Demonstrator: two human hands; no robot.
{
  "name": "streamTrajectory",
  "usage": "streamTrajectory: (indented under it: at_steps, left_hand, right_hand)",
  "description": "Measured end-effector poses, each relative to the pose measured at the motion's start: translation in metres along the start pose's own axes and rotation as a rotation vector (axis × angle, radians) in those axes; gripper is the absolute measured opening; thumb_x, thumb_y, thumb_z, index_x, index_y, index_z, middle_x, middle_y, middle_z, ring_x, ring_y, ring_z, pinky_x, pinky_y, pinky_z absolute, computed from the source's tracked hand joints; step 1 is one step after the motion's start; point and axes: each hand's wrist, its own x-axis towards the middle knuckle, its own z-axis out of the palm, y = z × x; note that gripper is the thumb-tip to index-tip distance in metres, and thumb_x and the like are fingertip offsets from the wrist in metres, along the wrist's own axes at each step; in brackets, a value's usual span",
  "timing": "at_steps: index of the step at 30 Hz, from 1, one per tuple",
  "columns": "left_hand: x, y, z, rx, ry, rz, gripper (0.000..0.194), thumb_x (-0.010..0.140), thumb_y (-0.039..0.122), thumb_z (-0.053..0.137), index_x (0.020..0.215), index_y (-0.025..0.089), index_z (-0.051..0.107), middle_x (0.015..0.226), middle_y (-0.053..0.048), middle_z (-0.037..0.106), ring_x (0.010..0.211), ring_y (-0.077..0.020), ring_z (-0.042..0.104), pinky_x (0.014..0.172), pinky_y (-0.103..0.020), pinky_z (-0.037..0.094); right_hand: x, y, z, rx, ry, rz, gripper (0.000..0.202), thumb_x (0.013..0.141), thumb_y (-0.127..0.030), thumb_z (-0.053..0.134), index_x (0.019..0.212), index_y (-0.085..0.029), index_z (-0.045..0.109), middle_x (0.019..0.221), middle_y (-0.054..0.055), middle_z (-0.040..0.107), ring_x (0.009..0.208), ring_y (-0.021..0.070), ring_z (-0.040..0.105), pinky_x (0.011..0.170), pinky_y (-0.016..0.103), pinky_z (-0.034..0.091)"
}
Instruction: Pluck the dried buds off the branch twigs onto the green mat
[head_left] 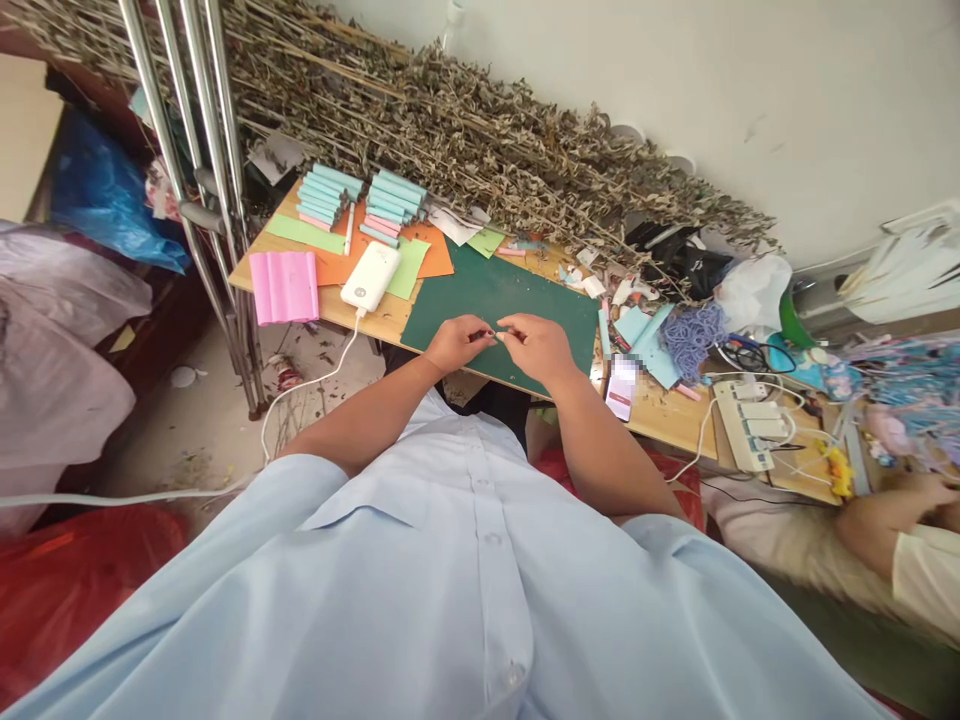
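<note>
Above the front edge of a dark green cutting mat (517,290), my left hand (459,342) and my right hand (534,345) meet with their fingertips nearly touching. Both hands are closed in a pinch. A tiny pale bit shows at the fingertips, too small to name. Left of the mat lies a white power bank (372,275) with a white cable plugged in. Behind it are stacks of rolled blue and pink paper tubes (394,200). Pink folded paper (285,287) rests at the table's left end.
A phone (621,388) lies right of the mat, near purple yarn (694,340) and a power strip (742,425). Dried plant stalks (450,130) are heaped behind the table. Metal crutches (202,190) stand at the left. Another person's arm (877,520) is at far right.
</note>
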Motion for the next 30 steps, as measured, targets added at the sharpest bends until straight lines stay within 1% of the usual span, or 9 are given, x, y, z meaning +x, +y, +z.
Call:
streamTrajectory:
  at_steps: [3, 6, 9, 12, 15, 18, 22, 26, 30]
  left_hand:
    - [0.0, -0.001, 0.001, 0.003, 0.002, 0.006, 0.015, 0.094, 0.032, 0.075, 0.097, 0.018, 0.079, 0.09, -0.005, 0.075, 0.077, -0.0149, 0.064, 0.076, -0.027, 0.051]
    - [0.0, -0.002, 0.0, 0.007, 0.0, 0.033, 0.013, 0.095, 0.029, 0.07, 0.095, 0.017, 0.078, 0.088, -0.004, 0.073, 0.076, -0.0148, 0.063, 0.074, -0.027, 0.05]
    - [0.0, -0.001, -0.001, 0.039, -0.015, 0.04, 0.016, 0.095, 0.03, 0.069, 0.089, 0.017, 0.076, 0.083, -0.004, 0.07, 0.076, -0.0154, 0.062, 0.074, -0.027, 0.048]
    - [0.0, 0.0, -0.001, 0.049, -0.018, 0.045, 0.02, 0.096, 0.033, 0.068, 0.085, 0.018, 0.075, 0.08, -0.003, 0.068, 0.077, -0.0162, 0.061, 0.074, -0.028, 0.048]
    - [0.001, -0.001, 0.0, 0.024, -0.015, 0.051, 0.02, 0.096, 0.035, 0.07, 0.087, 0.018, 0.077, 0.081, -0.004, 0.07, 0.078, -0.0165, 0.063, 0.075, -0.028, 0.049]
    - [0.001, -0.002, 0.001, 0.007, -0.012, 0.053, 0.02, 0.096, 0.036, 0.071, 0.093, 0.019, 0.079, 0.083, -0.004, 0.071, 0.078, -0.0164, 0.064, 0.075, -0.028, 0.049]
    - [0.001, -0.003, 0.001, -0.006, -0.014, 0.079, 0.024, 0.097, 0.039, 0.07, 0.089, 0.018, 0.078, 0.083, -0.005, 0.071, 0.078, -0.0164, 0.064, 0.075, -0.028, 0.049]
    - [0.001, -0.003, 0.001, 0.005, -0.031, 0.083, 0.024, 0.099, 0.04, 0.068, 0.092, 0.019, 0.078, 0.088, -0.006, 0.074, 0.081, -0.0174, 0.066, 0.077, -0.029, 0.051]
    - [0.001, -0.002, 0.0, 0.024, -0.031, 0.09, 0.019, 0.099, 0.032, 0.064, 0.092, 0.018, 0.076, 0.09, -0.007, 0.074, 0.083, -0.0178, 0.067, 0.079, -0.029, 0.052]
  right_hand:
    - [-0.006, 0.012, 0.009, 0.119, 0.054, 0.002, 0.028, 0.091, -0.026, 0.068, 0.118, -0.024, 0.078, 0.106, 0.006, 0.078, 0.08, 0.0205, 0.069, 0.082, 0.036, 0.057]
    - [-0.008, 0.015, 0.022, 0.191, 0.06, -0.025, 0.026, 0.093, -0.027, 0.068, 0.117, -0.025, 0.079, 0.111, 0.007, 0.078, 0.085, 0.0213, 0.072, 0.085, 0.037, 0.059]
    - [-0.006, 0.012, 0.03, 0.225, 0.082, -0.071, 0.02, 0.097, -0.029, 0.065, 0.109, -0.026, 0.081, 0.11, 0.007, 0.08, 0.099, 0.0232, 0.074, 0.094, 0.038, 0.059]
    - [0.0, 0.009, 0.03, 0.248, 0.074, -0.083, 0.018, 0.099, -0.032, 0.065, 0.099, -0.026, 0.082, 0.105, 0.006, 0.081, 0.101, 0.0233, 0.074, 0.096, 0.038, 0.058]
    - [0.006, 0.008, 0.027, 0.283, 0.06, -0.005, 0.015, 0.094, -0.034, 0.07, 0.091, -0.025, 0.082, 0.097, 0.005, 0.081, 0.092, 0.0232, 0.074, 0.089, 0.038, 0.058]
    - [0.011, 0.011, 0.028, 0.377, 0.005, 0.161, 0.014, 0.087, -0.036, 0.075, 0.086, -0.023, 0.08, 0.084, 0.003, 0.08, 0.079, 0.0221, 0.072, 0.079, 0.036, 0.057]
    - [0.012, 0.015, 0.033, 0.55, -0.03, 0.281, 0.018, 0.083, -0.039, 0.076, 0.083, -0.021, 0.078, 0.077, 0.003, 0.078, 0.072, 0.0209, 0.071, 0.072, 0.035, 0.057]
    - [0.004, 0.019, 0.036, 0.557, 0.073, 0.23, 0.029, 0.087, -0.041, 0.071, 0.104, -0.02, 0.081, 0.093, 0.006, 0.08, 0.079, 0.0205, 0.072, 0.079, 0.037, 0.061]
    - [-0.008, 0.021, 0.034, 0.381, 0.086, 0.006, 0.036, 0.096, -0.04, 0.066, 0.125, -0.025, 0.079, 0.122, 0.008, 0.077, 0.092, 0.0203, 0.073, 0.087, 0.038, 0.063]
